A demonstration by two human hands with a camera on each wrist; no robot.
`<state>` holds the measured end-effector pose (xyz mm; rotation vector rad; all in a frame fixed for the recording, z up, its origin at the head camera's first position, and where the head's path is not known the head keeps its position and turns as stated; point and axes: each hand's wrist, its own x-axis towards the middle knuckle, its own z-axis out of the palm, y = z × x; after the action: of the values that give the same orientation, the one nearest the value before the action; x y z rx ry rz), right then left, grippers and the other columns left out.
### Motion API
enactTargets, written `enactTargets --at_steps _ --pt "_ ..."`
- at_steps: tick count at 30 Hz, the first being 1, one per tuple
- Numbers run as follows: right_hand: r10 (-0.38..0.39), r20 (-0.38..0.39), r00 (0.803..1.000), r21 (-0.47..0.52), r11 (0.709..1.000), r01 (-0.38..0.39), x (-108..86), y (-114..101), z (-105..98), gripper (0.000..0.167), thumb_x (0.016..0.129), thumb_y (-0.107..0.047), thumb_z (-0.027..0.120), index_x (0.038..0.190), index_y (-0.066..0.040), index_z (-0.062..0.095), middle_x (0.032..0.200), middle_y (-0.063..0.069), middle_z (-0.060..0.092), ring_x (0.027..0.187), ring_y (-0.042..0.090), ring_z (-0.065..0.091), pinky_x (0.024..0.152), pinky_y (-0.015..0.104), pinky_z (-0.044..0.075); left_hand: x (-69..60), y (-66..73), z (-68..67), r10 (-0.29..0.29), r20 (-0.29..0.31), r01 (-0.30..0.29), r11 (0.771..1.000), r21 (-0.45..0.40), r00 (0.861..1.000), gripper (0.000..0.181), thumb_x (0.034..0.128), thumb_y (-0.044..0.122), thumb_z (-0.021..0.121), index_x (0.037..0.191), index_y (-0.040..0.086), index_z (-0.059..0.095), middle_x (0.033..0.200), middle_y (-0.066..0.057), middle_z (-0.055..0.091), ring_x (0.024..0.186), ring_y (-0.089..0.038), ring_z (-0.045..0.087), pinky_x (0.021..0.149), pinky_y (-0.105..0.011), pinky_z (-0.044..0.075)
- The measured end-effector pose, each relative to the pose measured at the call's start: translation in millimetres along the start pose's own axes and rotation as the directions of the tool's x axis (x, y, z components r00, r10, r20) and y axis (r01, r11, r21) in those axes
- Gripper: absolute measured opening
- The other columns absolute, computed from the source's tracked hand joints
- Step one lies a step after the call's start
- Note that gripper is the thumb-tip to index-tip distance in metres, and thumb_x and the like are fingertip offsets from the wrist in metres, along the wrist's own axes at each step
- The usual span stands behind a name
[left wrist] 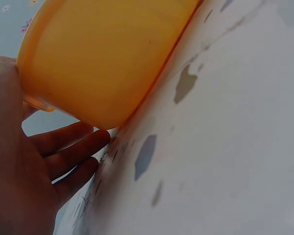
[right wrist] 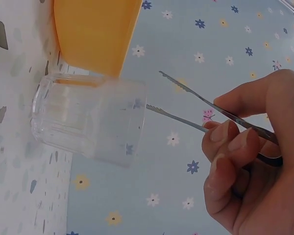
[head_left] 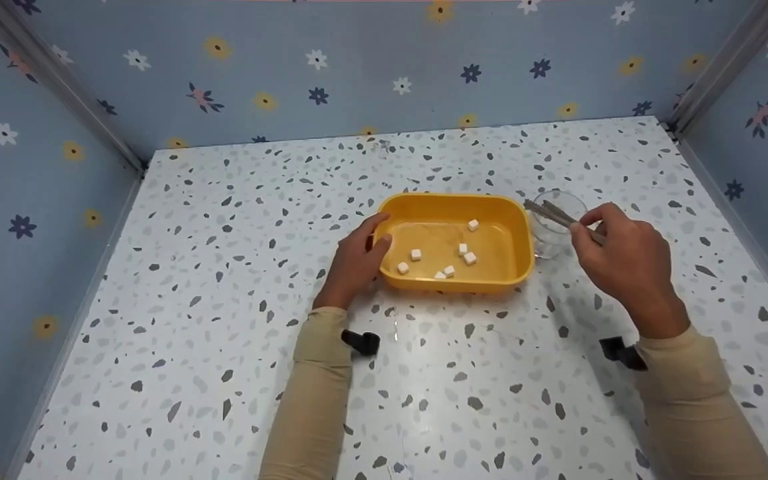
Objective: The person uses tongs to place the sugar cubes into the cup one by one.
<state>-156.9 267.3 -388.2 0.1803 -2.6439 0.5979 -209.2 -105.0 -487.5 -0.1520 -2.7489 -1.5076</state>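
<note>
A yellow rectangular tub (head_left: 457,285) stands on the table with several small white cubes (head_left: 469,258) scattered over its floor. At its left end my left hand (head_left: 354,263) grips the rim between thumb and forefinger; the other fingers (left wrist: 71,147) spread below, beside the tub's outer wall. My right hand (head_left: 627,257) pinches metal tweezers (right wrist: 225,113) with serrated tips. Those tips stand apart, with nothing between them, over the mouth of a clear drinking glass (right wrist: 117,127). The glass stands upright close to the tub's right end. Something pale shows low inside it, too blurred to identify.
The speckled white table (head_left: 224,220) spreads around the tub and glass. Blue flowered panels (head_left: 384,60) wall it in at the back, left and right. A small black device (head_left: 364,343) is strapped at each wrist.
</note>
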Motion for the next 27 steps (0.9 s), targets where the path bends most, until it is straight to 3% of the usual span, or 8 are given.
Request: enactTargets --at_steps 16,22,27 --pt "-0.056 -0.024 0.998 0.016 0.998 0.056 -2.4 -4 4 0.021 0.093 -0.023 0.068 0.097 -0.002 0.069 0.067 0.015 0.062 0.053 0.029 0.051 0.048 0.04 0.035 -1.3 2.9 -1.0 -0.006 0.009 0.006 1.0 -0.013 1.0 0.048 0.1022 0.036 0.052 0.149 0.029 0.048 0.141 0.003 0.056 0.111 -0.013 0.056 0.098 -0.034 0.046" --pt "-0.057 -0.009 0.998 0.016 0.998 0.057 -2.7 -6 7 0.023 0.093 -0.025 0.068 0.098 -0.003 0.069 0.071 0.016 0.066 0.055 0.029 0.052 0.05 0.04 0.037 -1.1 3.3 -1.1 -0.011 0.011 0.011 1.0 -0.008 1.0 0.048 0.1022 0.036 0.052 0.149 0.03 0.047 0.141 0.003 0.055 0.112 -0.013 0.056 0.101 -0.035 0.044" --pt "-0.104 -0.015 0.994 0.031 0.994 0.105 -4.0 -8 11 0.021 0.093 -0.024 0.069 0.096 -0.003 0.069 0.072 0.016 0.068 0.053 0.027 0.053 0.051 0.04 0.039 -1.1 3.1 -1.4 -0.01 0.013 0.01 1.0 -0.005 1.0 0.047 0.1023 0.037 0.052 0.149 0.03 0.047 0.141 0.003 0.055 0.112 -0.014 0.055 0.101 -0.036 0.044"
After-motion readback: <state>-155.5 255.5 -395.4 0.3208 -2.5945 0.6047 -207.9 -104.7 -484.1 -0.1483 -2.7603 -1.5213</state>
